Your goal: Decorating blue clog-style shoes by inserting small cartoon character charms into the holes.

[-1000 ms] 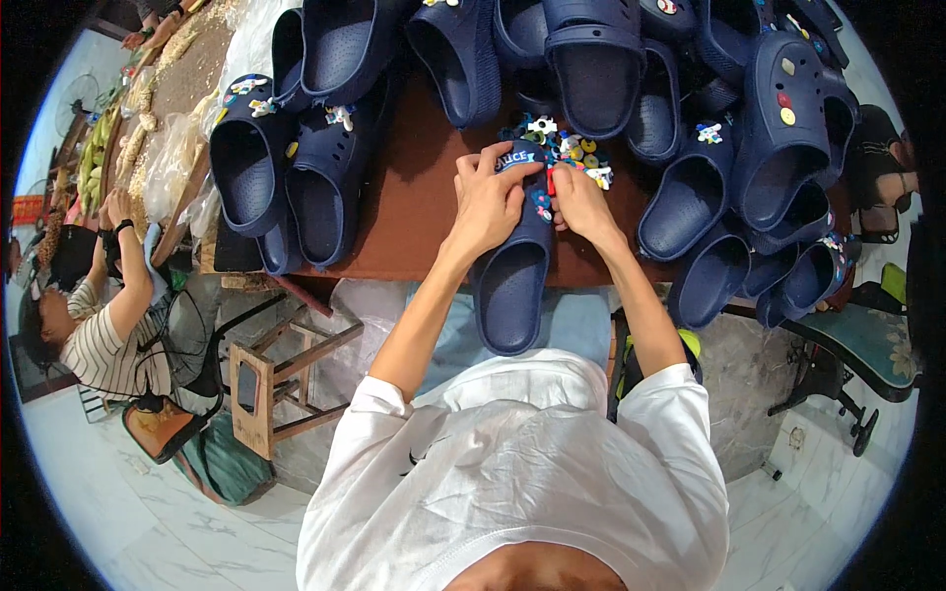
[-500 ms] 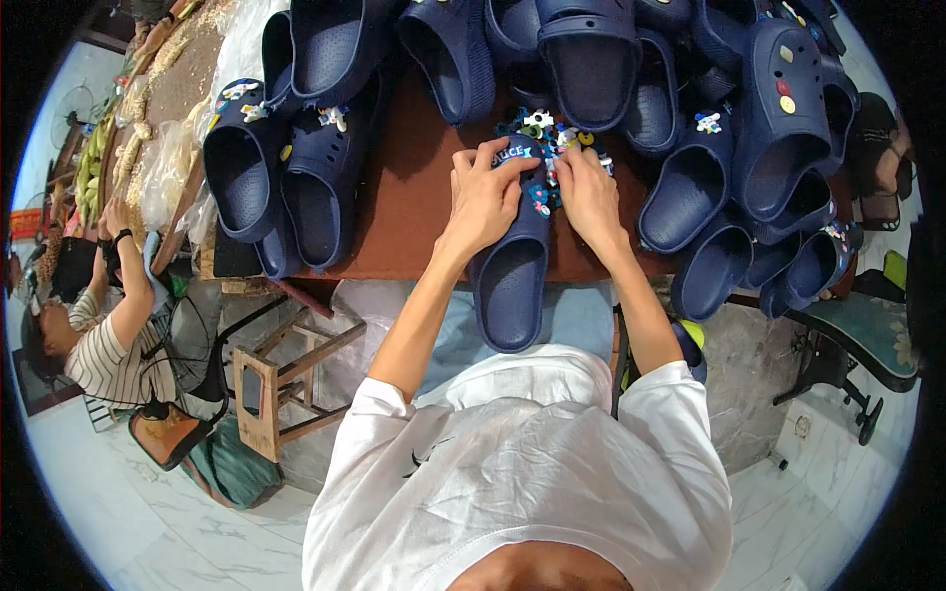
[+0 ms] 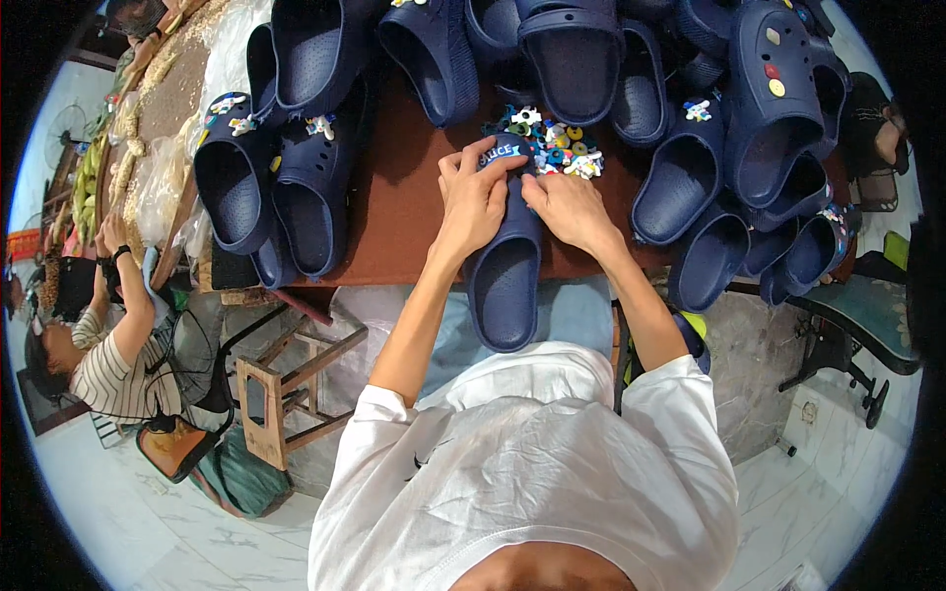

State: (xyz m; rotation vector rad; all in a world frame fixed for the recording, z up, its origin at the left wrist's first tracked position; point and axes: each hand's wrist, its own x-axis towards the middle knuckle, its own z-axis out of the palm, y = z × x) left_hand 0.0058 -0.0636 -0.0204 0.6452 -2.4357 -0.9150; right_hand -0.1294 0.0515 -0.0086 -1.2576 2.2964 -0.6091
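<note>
A navy clog (image 3: 503, 291) lies with its heel end toward me, hanging over the table edge. My left hand (image 3: 475, 202) grips its toe part, where a charm with white letters (image 3: 500, 152) and other small charms sit. My right hand (image 3: 572, 209) is at the clog's right side, thumb against the upper and fingers curled together. What those fingers pinch, if anything, is hidden. Just beyond the right hand is a heap of small colourful shoe charms (image 3: 562, 143), white, yellow, blue and black.
Navy clogs crowd the brown table (image 3: 394, 212): a pair at left (image 3: 315, 212), several at the back (image 3: 572, 74) and right (image 3: 680, 197). A wooden stool frame (image 3: 261, 414) stands at lower left. A person in a striped shirt (image 3: 128, 364) sits far left.
My right hand has pulled back slightly from the charm heap, so more charms show, and its fingers have curled beside the clog. My left hand keeps its grip. The view has shifted slightly.
</note>
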